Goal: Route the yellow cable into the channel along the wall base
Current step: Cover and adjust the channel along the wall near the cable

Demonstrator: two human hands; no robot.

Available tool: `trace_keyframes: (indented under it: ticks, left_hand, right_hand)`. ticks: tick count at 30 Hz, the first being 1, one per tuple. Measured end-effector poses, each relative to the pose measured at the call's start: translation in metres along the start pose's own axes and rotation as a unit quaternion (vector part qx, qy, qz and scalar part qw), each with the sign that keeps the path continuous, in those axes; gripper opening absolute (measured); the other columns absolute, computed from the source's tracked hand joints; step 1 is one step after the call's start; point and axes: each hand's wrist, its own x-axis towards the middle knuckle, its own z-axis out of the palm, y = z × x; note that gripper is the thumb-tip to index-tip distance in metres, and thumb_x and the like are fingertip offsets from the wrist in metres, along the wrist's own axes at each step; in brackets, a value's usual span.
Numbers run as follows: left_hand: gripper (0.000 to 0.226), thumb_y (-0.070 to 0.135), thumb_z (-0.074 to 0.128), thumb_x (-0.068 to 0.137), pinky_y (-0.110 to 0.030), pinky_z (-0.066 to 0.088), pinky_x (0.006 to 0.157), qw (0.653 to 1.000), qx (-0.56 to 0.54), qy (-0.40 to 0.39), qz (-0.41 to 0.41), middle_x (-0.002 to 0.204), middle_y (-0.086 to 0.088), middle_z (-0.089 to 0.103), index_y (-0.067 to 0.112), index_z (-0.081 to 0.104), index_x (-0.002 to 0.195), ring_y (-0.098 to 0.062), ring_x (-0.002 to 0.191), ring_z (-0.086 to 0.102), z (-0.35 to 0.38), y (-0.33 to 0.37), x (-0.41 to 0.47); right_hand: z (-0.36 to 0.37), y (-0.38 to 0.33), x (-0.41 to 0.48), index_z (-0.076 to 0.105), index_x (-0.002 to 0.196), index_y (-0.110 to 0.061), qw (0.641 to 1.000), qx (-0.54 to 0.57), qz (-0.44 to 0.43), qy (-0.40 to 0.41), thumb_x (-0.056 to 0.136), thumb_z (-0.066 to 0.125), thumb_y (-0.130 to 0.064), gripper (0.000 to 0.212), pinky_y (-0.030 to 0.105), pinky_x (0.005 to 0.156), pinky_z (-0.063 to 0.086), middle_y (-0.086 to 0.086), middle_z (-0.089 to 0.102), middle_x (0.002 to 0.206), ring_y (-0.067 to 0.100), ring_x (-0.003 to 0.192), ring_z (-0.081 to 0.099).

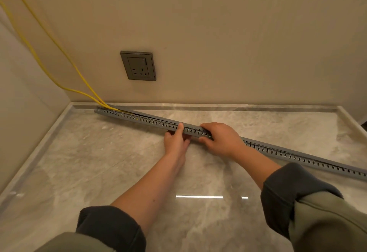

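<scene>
A long grey slotted cable channel [143, 119] lies at an angle across the marble floor, its left end close to the wall base and its right end nearer to me. Two runs of yellow cable [59, 47] come down from the upper left and enter the channel's left end. My left hand [175, 140] grips the channel near its middle, thumb on its near side. My right hand [220, 139] is clamped over the channel just to the right, fingers across its top.
A grey wall socket [138, 66] sits low on the beige wall above the channel's left part. A raised marble border [218, 107] runs along the wall base and down the left side. The polished floor [103, 162] reflects a ceiling light.
</scene>
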Motion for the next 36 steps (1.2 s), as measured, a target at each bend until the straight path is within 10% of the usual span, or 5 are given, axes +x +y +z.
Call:
trace_keyframes:
  ticks: [13, 22, 36]
  left_hand:
    - [0.026, 0.005, 0.061, 0.091, -0.037, 0.051, 0.094, 1.0, -0.001, -0.014, -0.012, 0.115, -0.017, 0.062, 0.003, 0.05, 0.114, -0.028, 0.112, 0.061, -0.015, 0.003, 0.004]
    - [0.028, 0.007, 0.064, 0.09, -0.027, 0.059, 0.07, 1.0, 0.002, 0.007, 0.027, 0.1, -0.012, 0.065, 0.003, 0.05, 0.114, -0.02, 0.088, 0.067, -0.011, 0.0, 0.004]
    - [0.016, 0.011, 0.065, 0.089, -0.033, 0.058, 0.074, 0.998, 0.022, 0.014, 0.051, 0.088, -0.006, 0.065, 0.011, 0.05, 0.093, -0.015, 0.08, 0.066, -0.013, -0.001, 0.0]
  right_hand:
    - [-0.006, -0.032, 0.037, 0.074, 0.104, -0.017, 0.974, 0.137, 0.126, -0.129, 0.093, 0.047, -0.013, 0.03, 0.028, 0.068, 0.045, 0.003, 0.065, 0.081, 0.016, 0.071, 0.056]
    - [0.012, -0.04, 0.027, 0.073, 0.103, -0.025, 0.985, 0.084, 0.15, -0.007, 0.092, 0.045, -0.015, 0.032, 0.033, 0.072, 0.051, 0.0, 0.071, 0.094, 0.023, 0.088, 0.062]
    - [0.021, -0.036, 0.014, 0.065, 0.094, -0.024, 0.998, 0.019, 0.049, 0.046, 0.084, 0.059, -0.033, 0.014, 0.031, 0.061, 0.044, -0.005, 0.066, 0.079, 0.018, 0.074, 0.058]
